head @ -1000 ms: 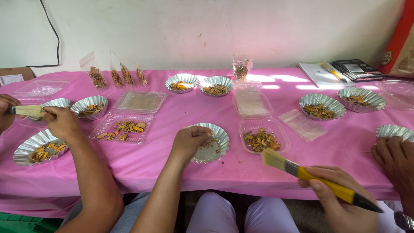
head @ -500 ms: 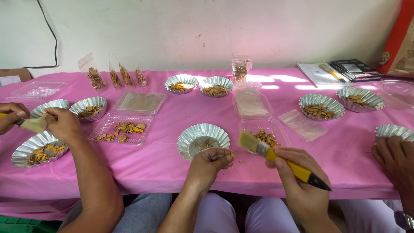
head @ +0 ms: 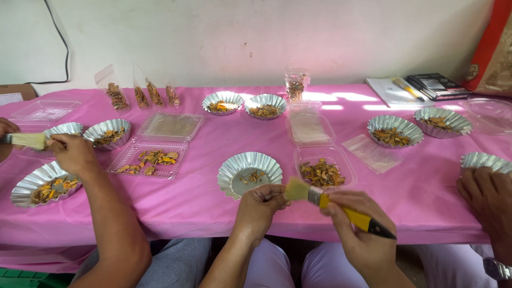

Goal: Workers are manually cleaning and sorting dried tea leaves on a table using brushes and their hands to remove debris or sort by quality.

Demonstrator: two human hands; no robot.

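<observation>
My right hand (head: 356, 224) grips a yellow-handled paintbrush (head: 333, 205), its pale bristles pointing left against my left hand (head: 261, 205). My left hand is closed, fingers pinched around something small that I cannot make out, just in front of a fluted silver foil dish (head: 249, 172) with a few orange-brown dried pieces in it. Right of that dish sits a clear plastic tray (head: 325, 172) holding more dried pieces. Everything rests on a pink tablecloth (head: 224, 213).
Another person's arm (head: 101, 208) at left reaches to foil dishes (head: 45, 184) and holds a brush (head: 24, 140). A third person's hand (head: 488, 197) rests at right by a dish (head: 485, 160). Several foil dishes, clear trays, small bags (head: 140, 96), a jar (head: 295, 85) and notebooks (head: 421, 88) stand farther back.
My left hand came off the foil dish toward me and closed. My right hand brought the brush from the lower right up to meet it.
</observation>
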